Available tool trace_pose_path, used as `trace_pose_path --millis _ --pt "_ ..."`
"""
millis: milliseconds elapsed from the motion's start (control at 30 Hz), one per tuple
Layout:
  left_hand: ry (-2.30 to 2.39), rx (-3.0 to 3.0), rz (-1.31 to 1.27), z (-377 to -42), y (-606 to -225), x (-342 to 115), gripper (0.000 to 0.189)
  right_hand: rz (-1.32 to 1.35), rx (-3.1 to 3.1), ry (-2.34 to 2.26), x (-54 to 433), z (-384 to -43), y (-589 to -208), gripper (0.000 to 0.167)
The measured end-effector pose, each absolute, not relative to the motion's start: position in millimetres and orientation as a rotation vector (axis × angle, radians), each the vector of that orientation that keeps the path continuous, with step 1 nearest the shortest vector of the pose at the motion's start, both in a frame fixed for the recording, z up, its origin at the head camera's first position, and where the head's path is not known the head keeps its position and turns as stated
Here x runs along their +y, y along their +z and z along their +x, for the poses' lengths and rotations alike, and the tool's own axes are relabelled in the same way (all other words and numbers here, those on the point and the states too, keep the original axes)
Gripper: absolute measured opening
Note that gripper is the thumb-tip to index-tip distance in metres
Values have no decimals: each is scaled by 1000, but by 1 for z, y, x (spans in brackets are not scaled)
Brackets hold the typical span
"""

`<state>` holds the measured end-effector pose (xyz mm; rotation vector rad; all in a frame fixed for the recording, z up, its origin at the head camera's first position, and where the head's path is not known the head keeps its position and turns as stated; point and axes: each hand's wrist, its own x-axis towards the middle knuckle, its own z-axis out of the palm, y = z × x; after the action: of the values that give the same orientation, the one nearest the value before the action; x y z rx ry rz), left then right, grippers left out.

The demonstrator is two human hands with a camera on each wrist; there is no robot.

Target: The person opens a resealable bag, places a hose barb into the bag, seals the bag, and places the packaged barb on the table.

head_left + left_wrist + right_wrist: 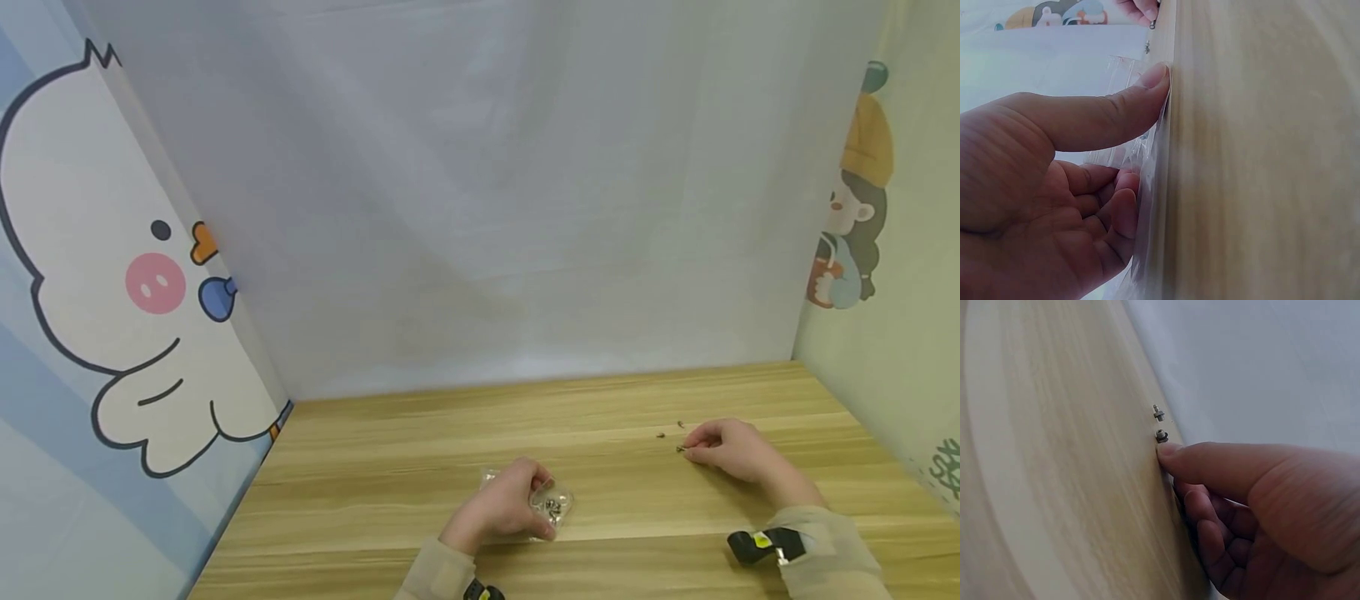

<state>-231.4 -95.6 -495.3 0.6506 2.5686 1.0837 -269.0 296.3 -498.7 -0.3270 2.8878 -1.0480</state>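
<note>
My left hand (504,504) holds a clear plastic bag (536,533) low over the wooden table, its thumb along the near side and the other fingers curled. Several small metal fittings (553,507) show through the plastic beside the fingers. Over to the right, my right hand (731,450) pinches a small metal fitting (1161,435) at the tips of thumb and forefinger, close to the tabletop. Two more loose fittings lie just beyond those fingertips, one fitting (661,435) to the left and another fitting (681,424) farther back.
The wood-grain table (360,483) ends at a pale grey curtain (487,208) at the back. A panel with a cartoon bird (90,217) stands along the left side, and a pale green panel (900,350) with a cartoon figure along the right.
</note>
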Motion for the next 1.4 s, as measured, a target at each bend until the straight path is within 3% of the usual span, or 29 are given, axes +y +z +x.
trace_pose_path --millis 1400 --pt "1072 2573 651 -232 -497 -97 64 -354 2888 -1070 303 -271 -502 19"
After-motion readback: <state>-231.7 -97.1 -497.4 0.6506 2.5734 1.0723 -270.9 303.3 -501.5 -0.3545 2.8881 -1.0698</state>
